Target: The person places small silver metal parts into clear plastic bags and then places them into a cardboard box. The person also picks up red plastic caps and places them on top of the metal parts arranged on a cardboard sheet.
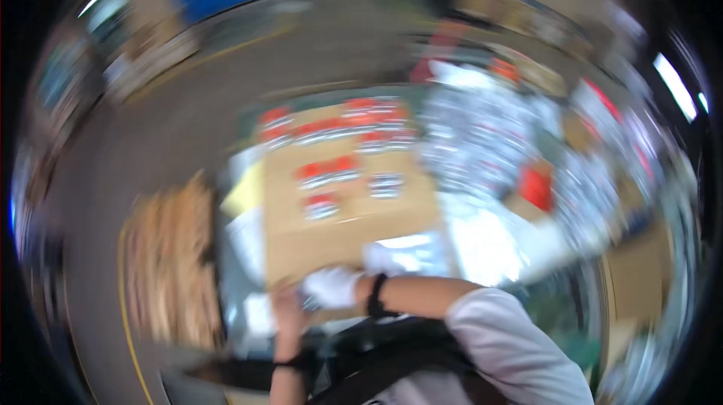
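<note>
The picture is smeared by motion. At the near left edge of a brown cardboard sheet [350,213], my left hand [289,305] and my right hand [331,287] come together. The right wears a white glove and a black wristband. Both hands look closed around a small greyish thing between them, too blurred to name. Farther up the sheet lie several small red-and-silver pieces [321,207] in loose rows, and one silvery piece [386,185] without red. A clear, shiny plastic bag [413,253] lies just beyond my right forearm.
Many clear plastic packs [478,137] are heaped right of the sheet, with a red-and-brown box [535,188] among them. White sheets [478,243] lie nearer. Stacked flat cardboard [169,262] stands left of the table. A cardboard box [636,273] is at far right.
</note>
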A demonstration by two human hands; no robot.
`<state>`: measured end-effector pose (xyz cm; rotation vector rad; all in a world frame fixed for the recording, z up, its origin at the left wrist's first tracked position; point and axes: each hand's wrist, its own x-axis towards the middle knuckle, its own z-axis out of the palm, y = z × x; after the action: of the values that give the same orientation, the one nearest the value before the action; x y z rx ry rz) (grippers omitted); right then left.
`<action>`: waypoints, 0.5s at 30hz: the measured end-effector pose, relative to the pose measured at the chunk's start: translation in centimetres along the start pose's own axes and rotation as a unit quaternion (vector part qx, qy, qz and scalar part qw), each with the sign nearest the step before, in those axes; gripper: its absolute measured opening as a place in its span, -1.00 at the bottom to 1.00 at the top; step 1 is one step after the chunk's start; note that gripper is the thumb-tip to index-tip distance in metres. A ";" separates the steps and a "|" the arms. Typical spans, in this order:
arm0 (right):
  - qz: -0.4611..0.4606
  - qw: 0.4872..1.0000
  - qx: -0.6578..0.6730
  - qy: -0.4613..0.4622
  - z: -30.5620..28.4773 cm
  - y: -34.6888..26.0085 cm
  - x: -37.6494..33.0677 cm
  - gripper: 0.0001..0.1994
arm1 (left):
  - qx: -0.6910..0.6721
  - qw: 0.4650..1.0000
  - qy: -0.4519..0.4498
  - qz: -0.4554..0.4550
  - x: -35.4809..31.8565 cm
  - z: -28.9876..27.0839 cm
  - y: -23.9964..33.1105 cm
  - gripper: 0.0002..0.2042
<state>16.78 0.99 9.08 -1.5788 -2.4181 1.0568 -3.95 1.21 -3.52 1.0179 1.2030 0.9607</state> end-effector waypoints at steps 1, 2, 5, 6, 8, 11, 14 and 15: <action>0.009 0.995 0.093 0.039 -1.4 -0.8 -3.2 -0.79 | -0.001 1.000 0.020 -0.003 -1.1 1.0 4.2 -0.73; -0.009 0.979 0.169 0.114 -0.8 0.9 -6.4 -0.79 | -0.003 0.999 0.035 0.008 -1.8 2.7 7.2 -0.63; 0.004 0.926 0.293 0.237 1.2 7.8 -16.4 -0.67 | 0.075 0.995 0.034 0.049 -5.1 7.5 11.6 -0.58; 0.023 0.915 0.288 0.282 1.2 10.3 -21.3 -0.66 | 0.183 0.981 -0.020 0.066 -7.2 10.7 14.1 -0.69; 0.168 0.865 0.280 0.379 -0.5 14.7 -33.2 -0.65 | 0.279 0.946 -0.140 0.083 -7.5 14.5 13.1 -0.63; 0.381 0.652 0.185 0.629 -4.7 19.5 -47.5 -0.75 | 0.224 0.944 -0.239 0.047 -9.2 21.8 9.8 -0.70; 0.529 0.542 -0.099 0.645 -6.2 29.2 -58.2 -0.79 | 0.315 0.891 -0.323 0.061 -9.3 30.9 7.7 -0.79; 0.560 0.545 -0.161 0.603 -8.0 31.4 -59.3 -0.80 | 0.371 0.863 -0.330 0.093 -8.8 32.7 6.1 -0.80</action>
<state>72.58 -36.67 14.93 -2.5824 -0.4873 -0.6386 27.18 -8.82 7.09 1.9163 0.8794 0.1843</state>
